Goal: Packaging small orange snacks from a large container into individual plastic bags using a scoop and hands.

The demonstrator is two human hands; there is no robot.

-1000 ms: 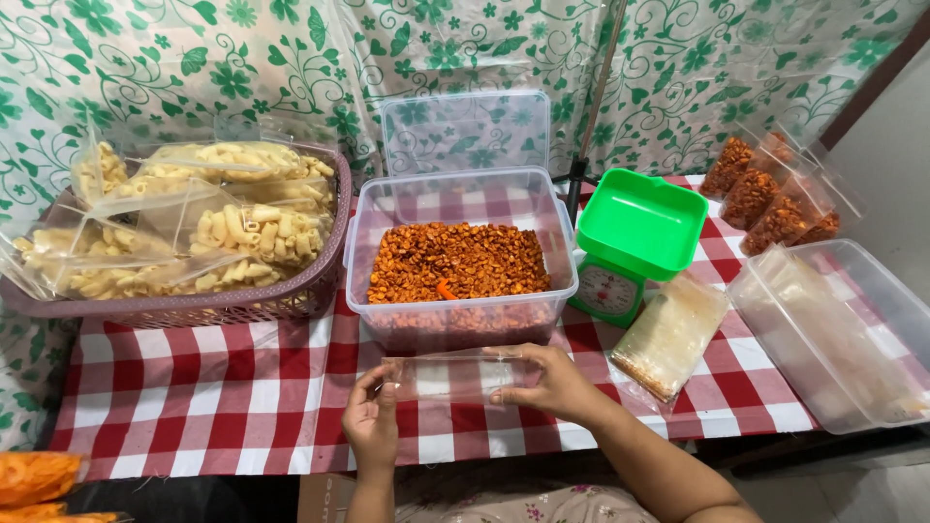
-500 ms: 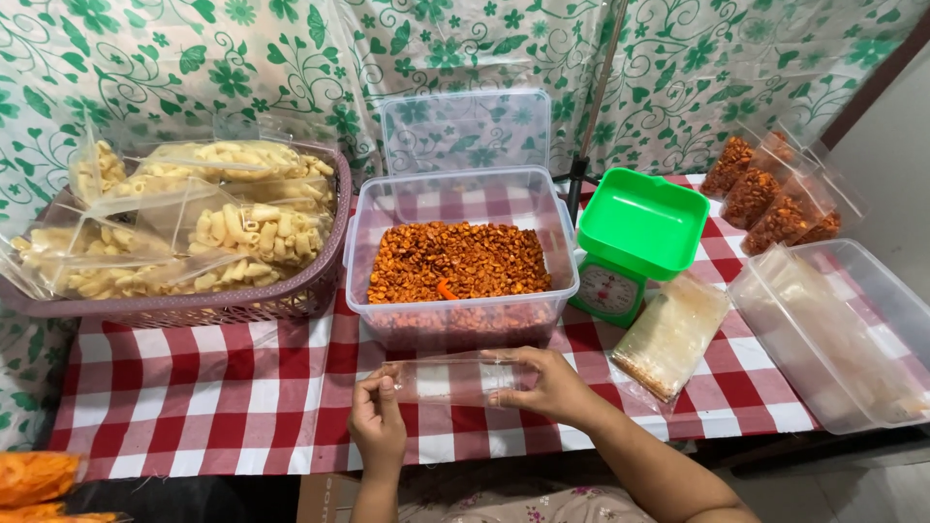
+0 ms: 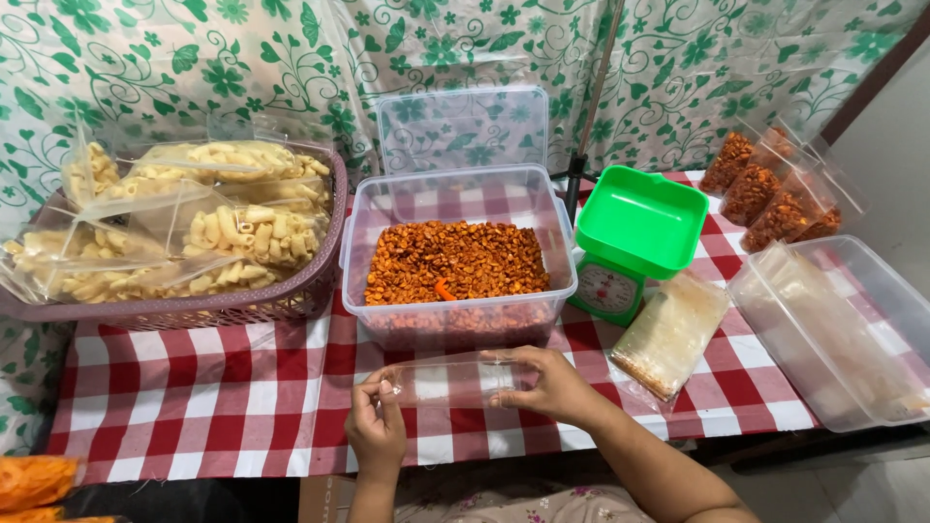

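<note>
At the near table edge, the left hand (image 3: 376, 426) pinched one end of a small clear plastic bag (image 3: 450, 380), fingers curled closed. The right hand (image 3: 542, 383) gripped the other end, fingers wrapped over it (the bag lay stretched flat between them). Just beyond stood a clear tub of orange snack pieces (image 3: 455, 261). The bag's contents could not be made out.

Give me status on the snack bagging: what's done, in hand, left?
Done: a few filled bags sit at far right. In hand: both the left hand and right hand hold an empty clear bag. Left: the tub of orange snack looks largely full, with a stack of empty bags unused.
</note>
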